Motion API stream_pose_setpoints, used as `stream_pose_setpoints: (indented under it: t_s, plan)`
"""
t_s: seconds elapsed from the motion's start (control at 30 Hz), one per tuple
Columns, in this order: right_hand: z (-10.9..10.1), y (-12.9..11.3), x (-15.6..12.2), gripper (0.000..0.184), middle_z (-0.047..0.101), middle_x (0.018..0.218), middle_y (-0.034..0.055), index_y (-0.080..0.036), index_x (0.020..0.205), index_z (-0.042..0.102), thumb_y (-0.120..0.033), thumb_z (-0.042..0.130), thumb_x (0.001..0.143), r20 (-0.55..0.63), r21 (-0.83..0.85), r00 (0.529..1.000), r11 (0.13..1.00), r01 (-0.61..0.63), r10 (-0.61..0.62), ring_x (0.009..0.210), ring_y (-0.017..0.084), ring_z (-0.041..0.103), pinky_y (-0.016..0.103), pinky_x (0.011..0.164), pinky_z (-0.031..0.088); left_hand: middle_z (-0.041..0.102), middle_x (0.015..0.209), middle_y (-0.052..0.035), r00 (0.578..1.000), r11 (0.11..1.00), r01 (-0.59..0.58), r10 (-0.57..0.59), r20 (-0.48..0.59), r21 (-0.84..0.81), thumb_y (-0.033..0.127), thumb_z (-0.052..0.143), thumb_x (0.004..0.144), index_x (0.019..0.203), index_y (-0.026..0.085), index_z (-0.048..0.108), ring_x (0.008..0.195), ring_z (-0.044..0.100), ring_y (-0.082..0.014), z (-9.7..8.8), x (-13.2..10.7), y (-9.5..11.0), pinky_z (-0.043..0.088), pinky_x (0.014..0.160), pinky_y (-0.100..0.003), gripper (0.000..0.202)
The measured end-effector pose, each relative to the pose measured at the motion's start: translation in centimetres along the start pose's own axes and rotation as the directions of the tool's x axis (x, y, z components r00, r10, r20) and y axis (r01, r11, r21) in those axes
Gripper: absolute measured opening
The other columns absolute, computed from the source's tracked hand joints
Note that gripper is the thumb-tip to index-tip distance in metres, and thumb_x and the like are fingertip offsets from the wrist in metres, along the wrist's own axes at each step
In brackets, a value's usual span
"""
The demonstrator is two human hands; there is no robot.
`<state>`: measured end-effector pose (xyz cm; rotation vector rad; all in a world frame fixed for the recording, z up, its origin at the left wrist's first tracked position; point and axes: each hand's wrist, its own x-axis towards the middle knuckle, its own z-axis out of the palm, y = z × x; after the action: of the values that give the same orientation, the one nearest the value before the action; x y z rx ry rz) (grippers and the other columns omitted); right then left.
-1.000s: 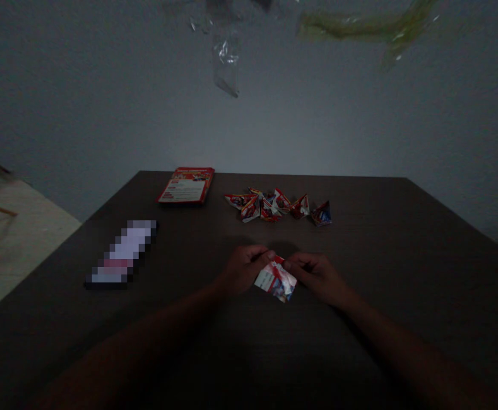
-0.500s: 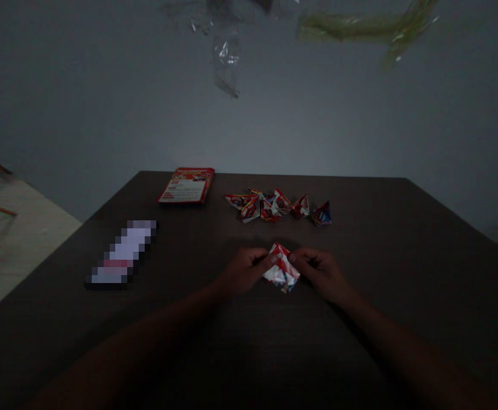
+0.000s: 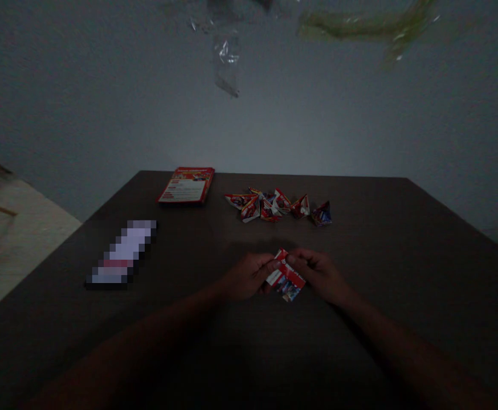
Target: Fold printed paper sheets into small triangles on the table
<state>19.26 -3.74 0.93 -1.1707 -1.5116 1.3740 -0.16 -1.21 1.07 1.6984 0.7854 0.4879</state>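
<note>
Between my hands is a folded paper, printed red and white with a coloured picture at its lower corner. My left hand pinches its upper left side, thumb on top. On the upper right side, my right hand grips the same paper with the thumb pressed on it. The fingers beneath the paper are partly hidden. Beyond my hands lie several folded paper shapes in a loose cluster, with a darker folded piece at its right end.
A stack of red and white printed leaflets sits at the table's back left. A phone, its screen blurred out, lies to the left on the dark table. Behind stands a wall with clear and yellowish tape.
The folded paper has turned and shifted slightly down and to the right, showing more of its coloured print. My left hand's fingers have moved a little around its edge.
</note>
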Motion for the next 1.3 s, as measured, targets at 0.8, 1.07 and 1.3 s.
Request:
stream_pose_setpoints:
  t_s: [0.8, 1.07, 1.3]
  plan:
    - [-0.16, -0.04, 0.23, 0.03, 0.065, 0.067, 0.0007, -0.015, 0.077, 0.067, -0.044, 0.063, 0.077, -0.021, 0.0, 1.0, 1.0, -0.016, 0.016, 0.057, 0.01, 0.054, 0.023, 0.054, 0.043, 0.051, 0.056, 0.0032, 0.997, 0.984, -0.073, 0.066, 0.048, 0.162, 0.046, 0.031, 0.093, 0.08, 0.015, 0.054, 0.049, 0.048, -0.0068, -0.16, -0.09, 0.23, 0.035, 0.051, -0.018, 0.041]
    - [-0.11, -0.08, 0.18, 0.032, 0.062, 0.063, 0.0001, -0.013, 0.074, 0.065, -0.044, 0.063, 0.077, -0.017, -0.014, 1.0, 1.0, -0.021, 0.021, 0.054, 0.009, 0.051, 0.021, 0.051, 0.04, 0.052, 0.057, 0.0035, 0.998, 0.982, -0.038, 0.027, 0.065, 0.183, 0.048, 0.031, 0.093, 0.08, 0.014, 0.055, 0.051, 0.047, -0.0068, -0.17, 0.04, 0.17, 0.034, 0.052, -0.018, 0.044]
    - [-0.02, -0.44, 0.0, 0.03, 0.06, 0.061, -0.0005, -0.013, 0.072, 0.064, -0.042, 0.062, 0.078, -0.036, -0.054, 0.999, 0.998, 0.01, -0.012, 0.052, 0.008, 0.049, 0.02, 0.049, 0.038, 0.05, 0.055, 0.0037, 1.0, 0.981, -0.009, 0.005, 0.02, 0.192, 0.05, 0.033, 0.091, 0.079, 0.014, 0.056, 0.049, 0.046, -0.0067, -0.09, 0.1, 0.09, 0.031, 0.049, -0.018, 0.045]
